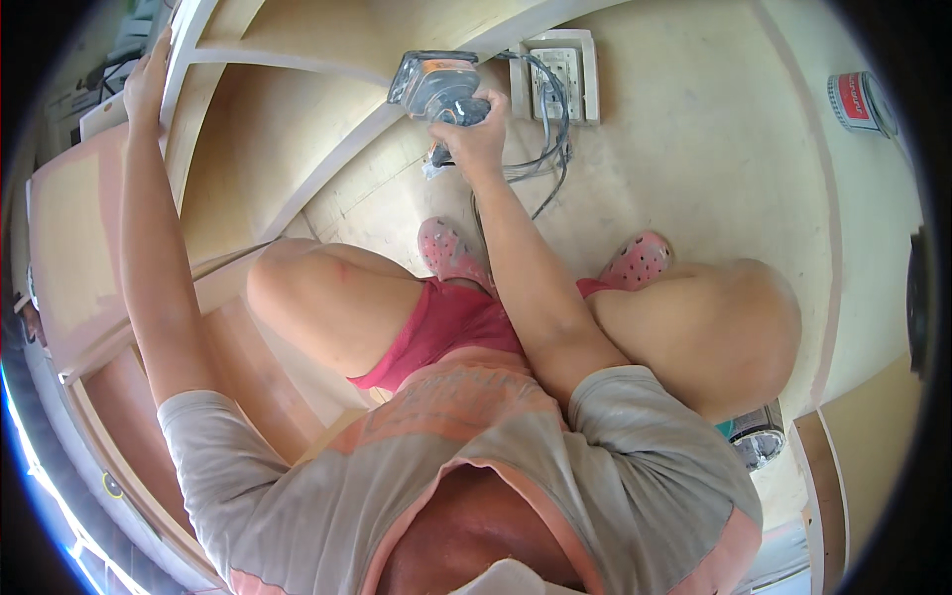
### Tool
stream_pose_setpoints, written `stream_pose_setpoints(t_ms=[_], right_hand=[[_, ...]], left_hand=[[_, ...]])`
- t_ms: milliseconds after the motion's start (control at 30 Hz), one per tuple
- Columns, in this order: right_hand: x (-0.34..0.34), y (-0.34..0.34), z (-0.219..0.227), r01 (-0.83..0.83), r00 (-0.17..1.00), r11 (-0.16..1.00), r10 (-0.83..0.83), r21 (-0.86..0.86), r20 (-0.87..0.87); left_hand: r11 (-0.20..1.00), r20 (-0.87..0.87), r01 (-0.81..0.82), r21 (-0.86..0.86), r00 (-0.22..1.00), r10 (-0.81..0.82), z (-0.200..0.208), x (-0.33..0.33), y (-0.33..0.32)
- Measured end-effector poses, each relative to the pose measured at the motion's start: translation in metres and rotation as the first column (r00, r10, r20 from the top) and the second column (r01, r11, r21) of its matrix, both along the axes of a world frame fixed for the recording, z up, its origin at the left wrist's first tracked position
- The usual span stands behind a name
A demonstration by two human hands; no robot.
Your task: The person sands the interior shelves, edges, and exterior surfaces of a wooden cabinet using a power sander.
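My right hand [480,139] is wrapped round the body of an electric sander [443,97], dark grey with orange parts and dusty. Its flat, squarish pad is turned up and to the left, close to the pale edge of a wooden cabinet frame [342,159]. From the sander, a dark power cord [567,139] loops off to the right. At the upper left, my left arm is stretched far out. My left hand [147,87] rests against the cabinet's outer upright edge [179,74], fingers extended along it; part of the hand is hard to make out.
A white-framed socket box [587,79] stands behind the cord. At the far right is a red-labelled can [861,102]. Another can [759,441] stands behind my right knee. My pink clogs [635,260] are on the pale floor [714,159], between cabinet panels and a wooden board [825,486].
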State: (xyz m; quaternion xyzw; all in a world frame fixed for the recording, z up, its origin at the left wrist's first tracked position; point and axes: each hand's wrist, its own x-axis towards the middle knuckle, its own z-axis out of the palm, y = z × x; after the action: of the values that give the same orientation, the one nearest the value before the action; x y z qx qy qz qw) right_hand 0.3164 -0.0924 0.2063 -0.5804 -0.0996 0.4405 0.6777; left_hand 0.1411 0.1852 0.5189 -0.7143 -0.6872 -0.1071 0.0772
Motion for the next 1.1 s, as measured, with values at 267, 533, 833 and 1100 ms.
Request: stream_pose_setpoints(t_ms=[267, 533, 833, 1100], right_hand=[[0.047, 0.002, 0.008, 0.161, 0.949, 0.982, -0.127, 0.099, -0.287], [0.047, 0.003, 0.005, 0.195, 0.949, 0.976, -0.163, 0.096, -0.271], [0.098, 0.006, 0.016, 0.333, 0.82, 0.939, -0.242, 0.088, -0.518], [0.038, 0.008, -0.009, 0.188, 0.936, 0.981, -0.166, 0.044, -0.31]], left_hand=[[0.999, 0.091, -0.039, -0.024, 0.995, 0.041, 0.003, 0.011, -0.016], [0.999, 0.068, -0.036, -0.034, 0.997, 0.038, 0.0, 0.003, -0.004], [1.0, 0.057, 0.014, -0.025, 0.998, -0.012, 0.001, -0.006, -0.006], [0.999, 0.11, -0.04, -0.007, 0.993, 0.041, 0.0, 0.015, -0.019]])
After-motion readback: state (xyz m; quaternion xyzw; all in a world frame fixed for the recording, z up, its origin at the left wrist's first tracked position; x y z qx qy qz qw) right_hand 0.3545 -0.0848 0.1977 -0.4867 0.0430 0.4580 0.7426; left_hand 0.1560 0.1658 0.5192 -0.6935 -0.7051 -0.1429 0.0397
